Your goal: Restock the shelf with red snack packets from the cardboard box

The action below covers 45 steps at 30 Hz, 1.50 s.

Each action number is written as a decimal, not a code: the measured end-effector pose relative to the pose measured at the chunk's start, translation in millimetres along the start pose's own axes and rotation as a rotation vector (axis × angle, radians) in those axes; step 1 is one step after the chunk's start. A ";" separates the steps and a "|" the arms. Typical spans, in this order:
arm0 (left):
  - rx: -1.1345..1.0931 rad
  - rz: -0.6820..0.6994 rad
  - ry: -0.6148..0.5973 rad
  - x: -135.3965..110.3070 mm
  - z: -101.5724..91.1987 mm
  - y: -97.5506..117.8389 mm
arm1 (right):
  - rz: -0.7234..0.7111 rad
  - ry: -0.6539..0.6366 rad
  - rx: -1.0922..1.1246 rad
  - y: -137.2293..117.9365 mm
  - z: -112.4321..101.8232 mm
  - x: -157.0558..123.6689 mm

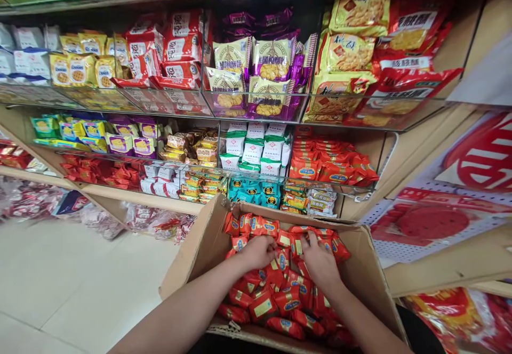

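An open cardboard box [192, 242] in front of me holds many small red wrapped snack packets [288, 300], printed with blue and gold labels. Both of my hands reach down into it, among the packets in its far half. My left hand [259, 251] is closed, with its fingers curled in towards the middle of the box; what lies inside them is hidden. To its right, my right hand [321, 262] has bent fingers held slightly apart, touching the packets. Some loose packets lie between the two hands.
Behind the box, a glass-fronted shelf bin [332, 162] holds similar red packets. Green-and-white packets [254, 151] sit left of it, purple biscuit packs [268, 71] above. A wooden shelf end [432, 146] stands right. Bagged goods [160, 220] lie on the tiled floor [80, 284].
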State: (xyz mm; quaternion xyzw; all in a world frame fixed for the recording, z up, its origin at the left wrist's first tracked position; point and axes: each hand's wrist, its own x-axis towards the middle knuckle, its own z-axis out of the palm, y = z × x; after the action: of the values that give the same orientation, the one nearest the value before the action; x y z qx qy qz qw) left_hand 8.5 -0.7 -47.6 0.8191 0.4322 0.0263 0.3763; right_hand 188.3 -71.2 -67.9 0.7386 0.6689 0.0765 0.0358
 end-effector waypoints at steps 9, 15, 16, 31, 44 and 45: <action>-0.282 0.046 0.107 8.4 5.2 2.3 | -0.196 -0.012 0.065 4.5 -4.6 0.5; -0.451 0.069 0.141 6.2 -0.6 10.7 | -0.149 -0.054 0.149 -2.7 -3.0 -2.2; -0.474 0.070 0.147 6.0 -1.4 11.4 | -0.146 -0.052 0.153 -3.6 -1.8 -2.0; -0.835 0.053 0.187 -0.2 -2.7 24.2 | 0.061 -0.108 1.319 5.6 -16.1 -14.0; -1.111 -0.022 0.211 1.5 -0.3 28.3 | 0.434 -0.025 1.961 -20.7 -21.2 -18.9; -1.111 -0.026 0.208 2.2 0.5 27.6 | 0.411 -0.057 1.988 -20.5 -19.0 -18.6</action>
State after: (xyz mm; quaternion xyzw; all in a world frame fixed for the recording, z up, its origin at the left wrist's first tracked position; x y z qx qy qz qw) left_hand 29.0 -8.9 -30.9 0.4857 0.3984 0.3256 0.7066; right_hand 163.3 -88.5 -53.6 0.5360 0.2886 -0.5275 -0.5926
